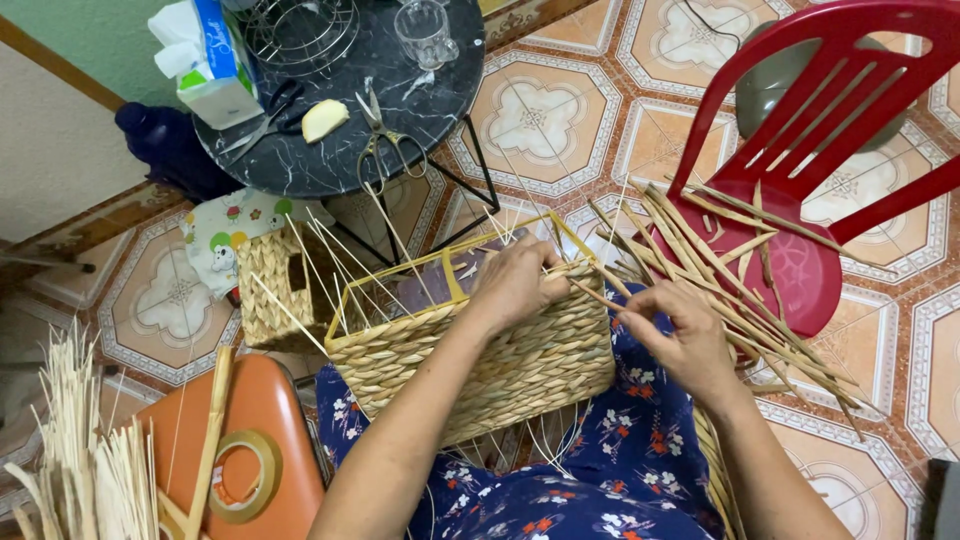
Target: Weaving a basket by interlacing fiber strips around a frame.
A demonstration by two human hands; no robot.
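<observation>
While the woven basket [480, 350] rests on the lap, the left hand [518, 282] presses its rim and the right hand [682, 335] pinches 1 straw strand [598, 293]; weaving the rim seems underway, needing careful threading.

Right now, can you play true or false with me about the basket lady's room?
1. The left hand rests on the rim of a woven basket. True.
2. The chair is blue. False: it is red.
3. Scissors lie on the round dark table. True.
4. The right hand holds a cup. False: it grips thin straw strands.
5. A roll of tape lies on an orange stool. True.
</observation>
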